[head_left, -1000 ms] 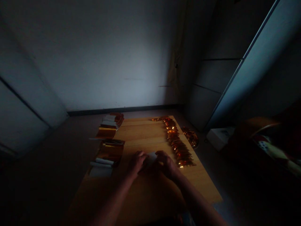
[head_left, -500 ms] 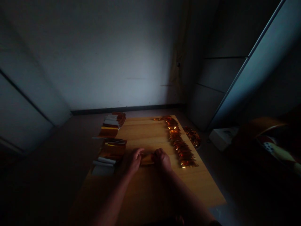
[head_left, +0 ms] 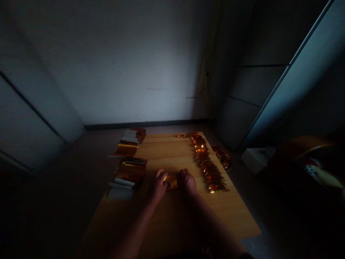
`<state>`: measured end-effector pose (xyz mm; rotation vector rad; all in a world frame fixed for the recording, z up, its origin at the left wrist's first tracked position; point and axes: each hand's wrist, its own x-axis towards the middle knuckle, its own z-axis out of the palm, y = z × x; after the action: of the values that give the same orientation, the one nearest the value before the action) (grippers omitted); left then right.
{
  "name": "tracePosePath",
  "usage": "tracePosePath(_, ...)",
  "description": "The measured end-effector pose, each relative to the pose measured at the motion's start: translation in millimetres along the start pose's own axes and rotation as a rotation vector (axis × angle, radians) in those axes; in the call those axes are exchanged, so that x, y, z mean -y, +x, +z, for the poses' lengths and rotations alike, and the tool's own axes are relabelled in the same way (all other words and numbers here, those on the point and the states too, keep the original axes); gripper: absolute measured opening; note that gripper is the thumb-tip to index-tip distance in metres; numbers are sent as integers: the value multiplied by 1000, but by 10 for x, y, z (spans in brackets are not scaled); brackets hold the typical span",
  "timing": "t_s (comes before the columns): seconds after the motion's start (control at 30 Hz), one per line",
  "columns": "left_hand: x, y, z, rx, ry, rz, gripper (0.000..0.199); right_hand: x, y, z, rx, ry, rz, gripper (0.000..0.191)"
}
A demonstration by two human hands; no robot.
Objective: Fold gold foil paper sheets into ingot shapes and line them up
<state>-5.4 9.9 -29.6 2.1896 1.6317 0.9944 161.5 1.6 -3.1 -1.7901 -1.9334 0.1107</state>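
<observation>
The folded gold foil packet (head_left: 171, 182) lies near the middle of the wooden counter (head_left: 167, 151), held between the hands. The left hand (head_left: 159, 185) has its fingertips on the packet's left end and the right hand (head_left: 187, 181) covers its right end, so the hands are close together and both bear on it. How hard they press is hidden. The foil looks thin, so uneven pressure could crease or tear it, and its slick face could let it slide from under the fingers.

From 3 o'clock up toward 1 o'clock of the packet, a long overlapping row of folded gold pieces (head_left: 206, 162) runs along the counter, its near end just past the right hand. A careless sweep of that wrist could scatter it. A loose heap of gold foil (head_left: 222, 157) lies at 2 o'clock on the floor (head_left: 81, 154), beyond the counter's right edge, where nudged pieces could also fall. At 10 o'clock, stacks of gold foil strips and white paper (head_left: 128, 172) sit at the left edge and seem to overhang it, so a bump could tip them. The dim light makes foil edges hard to judge.
</observation>
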Motion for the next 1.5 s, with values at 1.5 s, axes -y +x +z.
tracePosePath(1.5, -380, -70, -240, 158, 342, 57, 13, 23, -8, -72, 15, 98, 88, 5)
